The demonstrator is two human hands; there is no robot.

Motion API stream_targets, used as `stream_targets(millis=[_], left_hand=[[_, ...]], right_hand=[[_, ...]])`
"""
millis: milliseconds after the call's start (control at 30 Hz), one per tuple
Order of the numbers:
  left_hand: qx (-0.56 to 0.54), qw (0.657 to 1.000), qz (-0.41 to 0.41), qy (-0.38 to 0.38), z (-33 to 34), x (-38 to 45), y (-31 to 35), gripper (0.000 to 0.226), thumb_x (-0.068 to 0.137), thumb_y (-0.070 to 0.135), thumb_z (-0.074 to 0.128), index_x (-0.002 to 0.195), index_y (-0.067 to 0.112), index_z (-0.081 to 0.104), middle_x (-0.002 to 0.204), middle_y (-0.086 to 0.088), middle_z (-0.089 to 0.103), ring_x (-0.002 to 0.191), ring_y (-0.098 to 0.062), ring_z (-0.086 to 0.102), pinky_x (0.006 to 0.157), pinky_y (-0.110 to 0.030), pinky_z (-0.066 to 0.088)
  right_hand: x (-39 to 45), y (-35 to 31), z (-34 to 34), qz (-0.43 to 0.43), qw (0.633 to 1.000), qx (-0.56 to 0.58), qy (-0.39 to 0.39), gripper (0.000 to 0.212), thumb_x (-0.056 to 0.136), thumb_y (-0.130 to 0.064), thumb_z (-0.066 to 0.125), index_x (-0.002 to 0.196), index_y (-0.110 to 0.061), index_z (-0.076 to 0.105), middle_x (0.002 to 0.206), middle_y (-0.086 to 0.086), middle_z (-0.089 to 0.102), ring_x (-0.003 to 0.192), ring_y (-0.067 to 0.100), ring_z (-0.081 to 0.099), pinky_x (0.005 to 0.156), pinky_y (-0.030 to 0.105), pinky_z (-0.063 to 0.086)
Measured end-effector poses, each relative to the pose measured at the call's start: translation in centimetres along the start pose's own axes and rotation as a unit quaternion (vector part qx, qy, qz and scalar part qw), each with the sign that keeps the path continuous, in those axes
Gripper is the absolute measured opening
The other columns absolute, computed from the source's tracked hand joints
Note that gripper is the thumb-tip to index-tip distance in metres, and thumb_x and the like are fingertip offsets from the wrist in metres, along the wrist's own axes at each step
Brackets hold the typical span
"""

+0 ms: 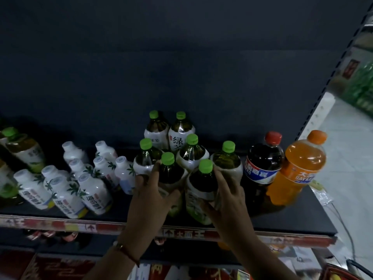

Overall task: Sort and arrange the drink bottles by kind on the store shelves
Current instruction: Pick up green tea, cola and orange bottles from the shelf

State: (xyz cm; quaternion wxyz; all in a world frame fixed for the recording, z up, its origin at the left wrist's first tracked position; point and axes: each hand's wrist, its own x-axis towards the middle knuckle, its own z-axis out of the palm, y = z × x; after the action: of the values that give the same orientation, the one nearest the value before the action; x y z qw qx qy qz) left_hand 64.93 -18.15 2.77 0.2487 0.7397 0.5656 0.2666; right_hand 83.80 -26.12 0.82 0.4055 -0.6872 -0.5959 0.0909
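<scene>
Several green-capped green tea bottles (pixel 179 136) stand bunched at the middle of the dark shelf (pixel 292 217). My left hand (pixel 150 196) is wrapped around the front left tea bottle (pixel 168 170). My right hand (pixel 229 196) grips the front right tea bottle (pixel 203 178), fingers reaching toward the one behind it. Left of the bunch stand several white bottles with white caps (pixel 90 184). To the right are a dark cola bottle with a red cap (pixel 262 160) and an orange soda bottle (pixel 300 168).
More green-capped tea bottles (pixel 22 148) stand at the far left. The shelf's red price strip (pixel 80 226) runs along the front edge, with goods on the shelf below. A white shelf upright (pixel 314 120) and pale floor lie to the right.
</scene>
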Motion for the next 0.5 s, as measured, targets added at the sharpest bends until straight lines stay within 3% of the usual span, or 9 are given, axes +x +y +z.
stream_targets(millis=[167,267,333,400,500], left_hand=[[0.06,0.998,0.005,0.007,0.1,0.7,0.9,0.095,0.08,0.068,0.06,0.157,0.031,0.017,0.136,-0.008,0.036,0.113,-0.026,0.054,0.075,-0.028,0.049],[0.171,0.985,0.025,0.027,-0.3,-0.1,2.2,0.1,0.081,0.064,0.065,0.157,0.02,0.018,0.136,-0.015,0.046,0.117,-0.031,0.053,0.085,-0.036,0.049],[0.222,0.971,0.062,0.064,-0.7,-1.0,3.6,0.1,0.079,0.055,0.073,0.157,0.018,0.022,0.135,-0.018,0.051,0.121,-0.036,0.052,0.095,-0.048,0.048],[0.199,0.966,0.127,0.104,-1.1,-2.1,5.3,0.093,0.08,0.046,0.075,0.155,0.018,0.028,0.134,-0.017,0.052,0.122,-0.036,0.05,0.098,-0.054,0.047],[0.131,0.95,0.254,0.13,-0.8,-3.2,8.1,0.076,0.084,0.039,0.072,0.15,0.015,0.042,0.131,-0.009,0.053,0.12,-0.028,0.05,0.098,-0.042,0.046]], right_hand=[[0.8,0.5,-0.2,-0.008,1.0,0.011,0.002,0.088,0.089,-0.032,0.067,0.154,-0.04,0.009,0.154,-0.006,0.022,0.142,0.012,0.026,0.107,0.029,0.04],[1.2,0.8,-0.8,0.003,1.0,0.012,-0.012,0.086,0.09,-0.029,0.065,0.153,-0.043,0.007,0.157,-0.011,0.02,0.144,0.011,0.027,0.107,0.032,0.044],[1.1,1.0,-1.5,0.018,0.998,0.035,-0.039,0.083,0.09,-0.028,0.066,0.153,-0.041,0.013,0.158,-0.014,0.02,0.143,0.009,0.028,0.107,0.033,0.044],[0.7,1.1,-2.7,0.056,0.994,0.07,-0.066,0.074,0.09,-0.027,0.066,0.15,-0.039,0.024,0.153,-0.016,0.029,0.137,0.007,0.038,0.103,0.032,0.048],[-0.3,1.9,-5.3,0.09,0.991,0.083,-0.057,0.052,0.091,-0.022,0.065,0.138,-0.036,0.047,0.13,-0.022,0.045,0.117,0.0,0.053,0.094,0.022,0.051]])
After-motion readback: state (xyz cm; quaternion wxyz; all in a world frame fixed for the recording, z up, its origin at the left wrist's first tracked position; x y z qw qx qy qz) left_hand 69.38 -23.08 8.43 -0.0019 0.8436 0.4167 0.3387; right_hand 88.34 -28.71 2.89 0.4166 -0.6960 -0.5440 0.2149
